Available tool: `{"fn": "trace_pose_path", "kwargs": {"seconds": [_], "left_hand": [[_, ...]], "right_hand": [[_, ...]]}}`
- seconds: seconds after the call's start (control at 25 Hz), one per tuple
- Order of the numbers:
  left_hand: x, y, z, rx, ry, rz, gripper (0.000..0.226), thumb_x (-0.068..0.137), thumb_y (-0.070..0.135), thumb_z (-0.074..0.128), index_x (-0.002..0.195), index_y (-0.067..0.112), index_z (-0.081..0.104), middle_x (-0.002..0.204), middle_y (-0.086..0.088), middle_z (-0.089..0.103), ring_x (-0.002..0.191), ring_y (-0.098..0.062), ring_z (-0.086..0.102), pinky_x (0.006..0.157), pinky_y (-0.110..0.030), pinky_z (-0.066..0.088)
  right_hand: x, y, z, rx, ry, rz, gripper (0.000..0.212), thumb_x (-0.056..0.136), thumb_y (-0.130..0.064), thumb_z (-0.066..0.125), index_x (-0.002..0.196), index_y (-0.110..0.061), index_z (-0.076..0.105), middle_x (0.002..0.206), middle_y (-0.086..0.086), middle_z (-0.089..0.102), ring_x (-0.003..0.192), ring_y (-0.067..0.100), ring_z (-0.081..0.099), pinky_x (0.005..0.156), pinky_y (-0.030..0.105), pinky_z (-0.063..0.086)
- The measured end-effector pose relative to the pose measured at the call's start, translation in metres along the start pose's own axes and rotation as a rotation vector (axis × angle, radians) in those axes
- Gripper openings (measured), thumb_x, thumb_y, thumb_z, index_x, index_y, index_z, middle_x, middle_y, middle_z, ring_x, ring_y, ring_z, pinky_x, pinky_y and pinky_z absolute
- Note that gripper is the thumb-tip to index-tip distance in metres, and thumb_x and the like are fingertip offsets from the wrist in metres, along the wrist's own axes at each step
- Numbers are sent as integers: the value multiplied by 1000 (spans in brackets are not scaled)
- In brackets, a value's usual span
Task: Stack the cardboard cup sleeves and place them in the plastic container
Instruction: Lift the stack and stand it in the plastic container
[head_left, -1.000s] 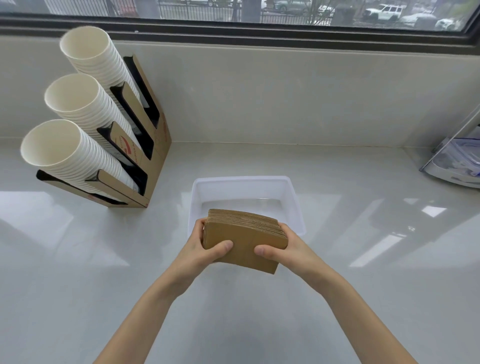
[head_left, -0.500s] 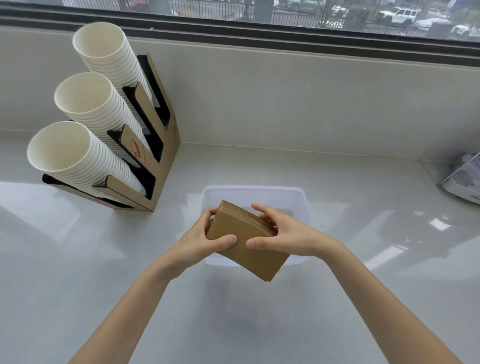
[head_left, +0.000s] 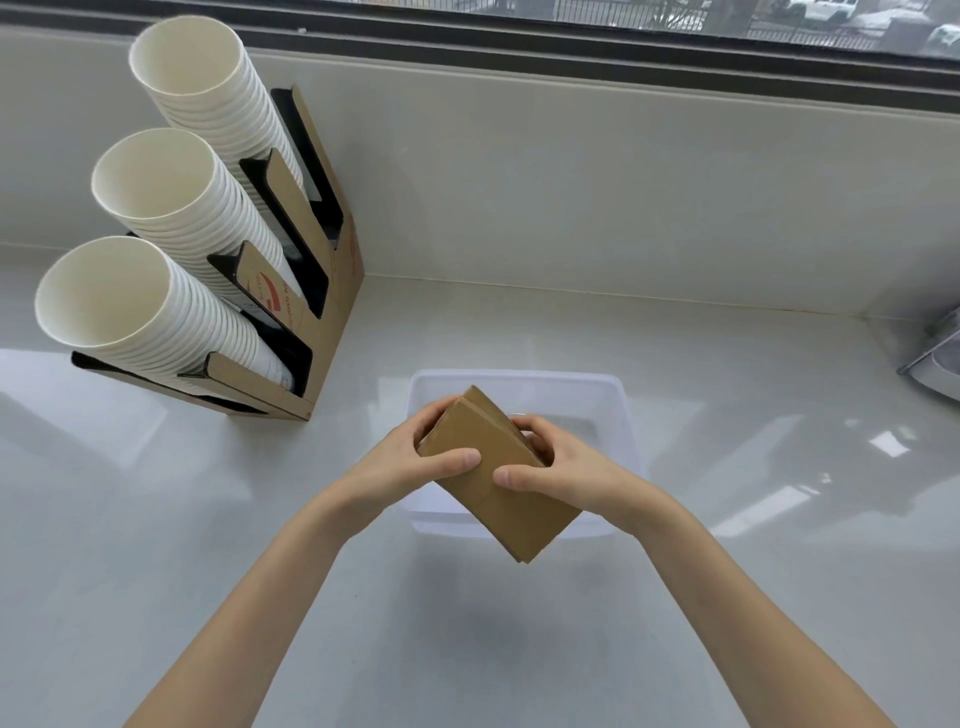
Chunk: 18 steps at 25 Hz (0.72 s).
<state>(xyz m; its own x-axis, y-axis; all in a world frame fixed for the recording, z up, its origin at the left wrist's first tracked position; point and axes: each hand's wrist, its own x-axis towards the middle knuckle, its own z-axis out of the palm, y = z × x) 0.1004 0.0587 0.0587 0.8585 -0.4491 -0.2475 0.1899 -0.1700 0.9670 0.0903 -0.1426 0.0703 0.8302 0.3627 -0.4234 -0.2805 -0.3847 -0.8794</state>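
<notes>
A stack of brown cardboard cup sleeves (head_left: 501, 486) is held in the air, tilted with one corner pointing down, above the near part of the white plastic container (head_left: 602, 387). My left hand (head_left: 410, 462) grips the stack's left side with its thumb on the front face. On the right side, my right hand (head_left: 566, 467) holds it with fingers wrapped behind and the thumb in front. The container's inside shows nothing but its bare floor; its near wall is partly hidden by the stack and hands.
A cardboard cup holder (head_left: 311, 322) with three slanted stacks of white paper cups (head_left: 156, 291) stands at the left against the back wall. A grey appliance (head_left: 935, 364) pokes in at the right edge. The white counter (head_left: 156, 519) spreads on all sides of the container.
The stack has been turned from level to steeply tilted, and my right hand shifted its grip over the upper right edge. The view has moved closer.
</notes>
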Motion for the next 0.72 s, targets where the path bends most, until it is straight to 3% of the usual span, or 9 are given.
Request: {"fn": "trace_pose_path", "kwargs": {"seconds": [0.12, 0.2, 0.32, 0.44, 0.6, 0.72], "left_hand": [[10, 1, -7, -83, 61, -10, 54, 67, 56, 61, 117, 37, 51, 116, 10, 60, 105, -5, 58, 87, -23, 47], [14, 0, -13, -158, 205, -1, 40, 75, 56, 52, 109, 35, 54, 112, 9, 59, 98, -7, 58, 81, -25, 46], [18, -9, -23, -58, 493, -13, 17, 88, 34, 47, 102, 31, 56, 107, 8, 59, 87, -9, 54, 71, -24, 43], [21, -27, -20, 59, 564, -104, 29, 90, 27, 46, 119, 24, 50, 120, 3, 55, 100, -13, 52, 84, -29, 41], [27, -43, -9, 13, 566, -174, 40, 94, 26, 39, 134, 24, 36, 140, 5, 41, 113, -6, 41, 92, -24, 32], [29, -49, -2, -49, 560, -196, 41, 96, 26, 32, 136, 23, 34, 144, 5, 37, 121, -5, 36, 96, -21, 27]], "right_hand": [[12, 2, 0, 113, 40, 10, 52, 61, -46, 67, 109, -37, 48, 103, -8, 62, 84, 2, 65, 69, 16, 48], [19, 7, 0, 221, 74, 32, 50, 62, -46, 67, 108, -31, 51, 102, -6, 63, 87, 8, 64, 75, 22, 48], [34, 15, 1, 436, 141, 124, 48, 72, -43, 67, 110, -17, 54, 93, -2, 63, 77, 10, 62, 56, 18, 47], [49, 23, 8, 562, 197, 260, 49, 78, -41, 63, 115, -10, 54, 91, 2, 65, 73, 14, 62, 44, 18, 46], [69, 30, 22, 559, 220, 359, 47, 76, -41, 64, 109, -8, 58, 89, 4, 68, 76, 17, 65, 56, 24, 48], [80, 31, 34, 532, 220, 405, 52, 75, -42, 65, 113, -7, 57, 94, 7, 68, 79, 18, 65, 58, 25, 48]]}}
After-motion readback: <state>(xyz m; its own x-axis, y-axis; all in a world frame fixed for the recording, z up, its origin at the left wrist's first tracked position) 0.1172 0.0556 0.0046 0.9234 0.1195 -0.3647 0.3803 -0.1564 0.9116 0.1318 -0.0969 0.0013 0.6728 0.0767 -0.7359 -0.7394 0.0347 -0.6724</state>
